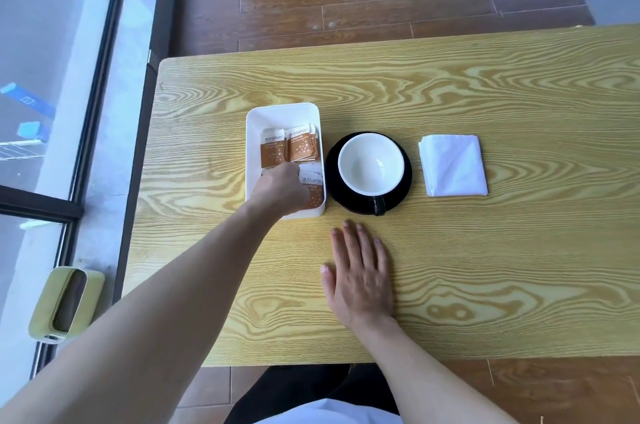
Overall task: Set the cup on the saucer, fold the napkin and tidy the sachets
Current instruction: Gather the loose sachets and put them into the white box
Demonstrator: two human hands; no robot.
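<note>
Left hand curled inside white tray among sachets; grip hidden, cannot tell. Right hand flat, splayed, empty on table. Cup sits on saucer; napkin folded alongside. Risk: knuckles drag, scatter stacked sachets or nudge tray into saucer.

Cup between tray and napkin

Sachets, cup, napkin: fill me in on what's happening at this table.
A person is sorting the brown sachets in the white tray; the left hand reaches into its near end, closed over them. The right hand lies flat and open on the wooden table. The empty white cup already sits on the black saucer, and the white napkin lies folded to its right.
</note>
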